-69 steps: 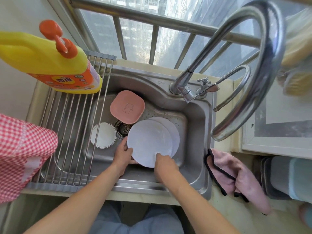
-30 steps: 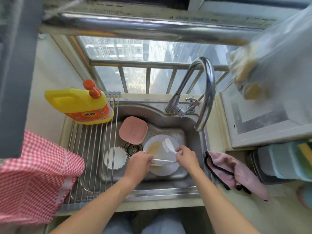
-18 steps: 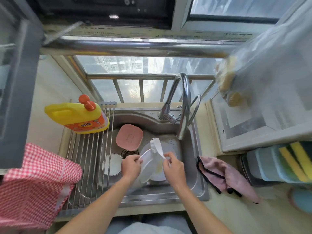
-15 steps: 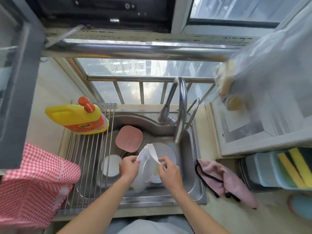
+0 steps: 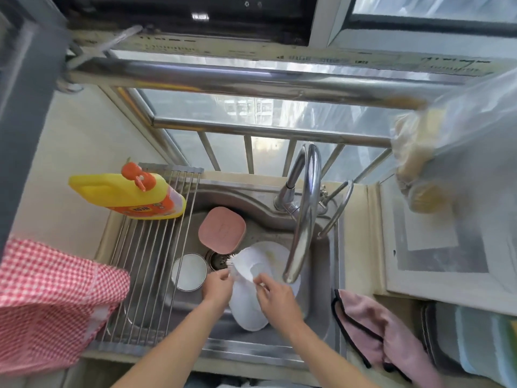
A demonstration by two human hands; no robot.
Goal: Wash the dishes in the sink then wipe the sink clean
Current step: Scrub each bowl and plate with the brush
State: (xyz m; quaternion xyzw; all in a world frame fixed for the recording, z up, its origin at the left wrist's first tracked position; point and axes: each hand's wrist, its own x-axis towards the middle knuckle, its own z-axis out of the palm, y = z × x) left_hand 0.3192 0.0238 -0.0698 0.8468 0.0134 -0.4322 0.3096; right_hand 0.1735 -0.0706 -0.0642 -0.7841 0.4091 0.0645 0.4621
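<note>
White plate point(image 5: 247, 306) tilted between both hands — left hand point(image 5: 216, 285), right hand point(image 5: 275, 296).

The plate point(image 5: 247, 309) between the hands is white. Just past the hands sits a pink dish point(image 5: 222, 230), and a white bowl point(image 5: 189, 271) is beside the left hand. Far left hangs a cloth point(image 5: 53, 301) with red and white checks. The bottle point(image 5: 126, 196) is yellow with an orange cap. Near the right hand lies a pink rag point(image 5: 375, 329) with a black edge.
</note>
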